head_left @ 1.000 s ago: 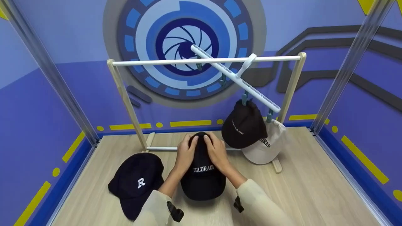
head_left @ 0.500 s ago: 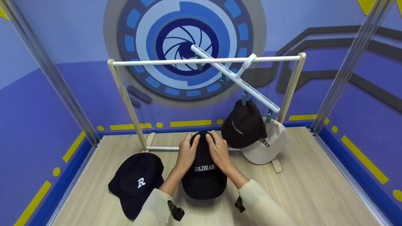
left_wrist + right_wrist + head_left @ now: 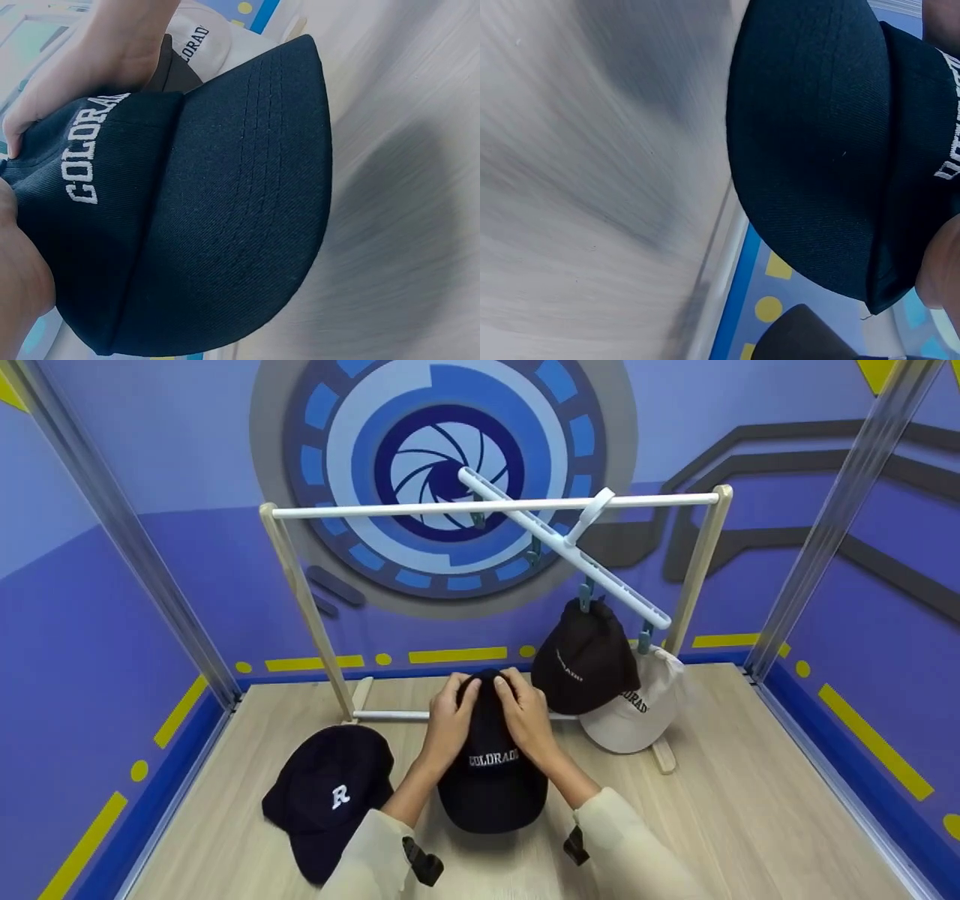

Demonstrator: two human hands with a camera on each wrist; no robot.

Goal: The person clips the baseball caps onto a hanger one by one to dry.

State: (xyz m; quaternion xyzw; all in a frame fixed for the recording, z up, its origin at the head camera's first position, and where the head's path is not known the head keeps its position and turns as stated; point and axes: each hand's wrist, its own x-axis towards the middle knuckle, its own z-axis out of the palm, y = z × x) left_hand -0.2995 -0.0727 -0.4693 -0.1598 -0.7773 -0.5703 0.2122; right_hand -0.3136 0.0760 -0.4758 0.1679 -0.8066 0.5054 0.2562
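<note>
Between both hands is a black baseball cap with white COLORADO lettering, its brim toward me and raised off the table. My left hand grips the crown's left side, thumb on top. On the opposite side my right hand holds the crown the same way. The fingers under the cap are hidden. In the left wrist view the cap's brim fills the middle; the right wrist view shows the brim from its other side. A white clip hanger hangs from the rack's bar, carrying a dark cap and a beige cap.
A dark cap with a white R lies on the table at the left. The wooden rack stands behind my hands, its low crossbar near the cap. Further clips on the hanger's left half hold nothing.
Both hands, with the black cap between them, have shifted slightly up and to the right in the head view. The grip looks the same, and the other caps stay in place.
</note>
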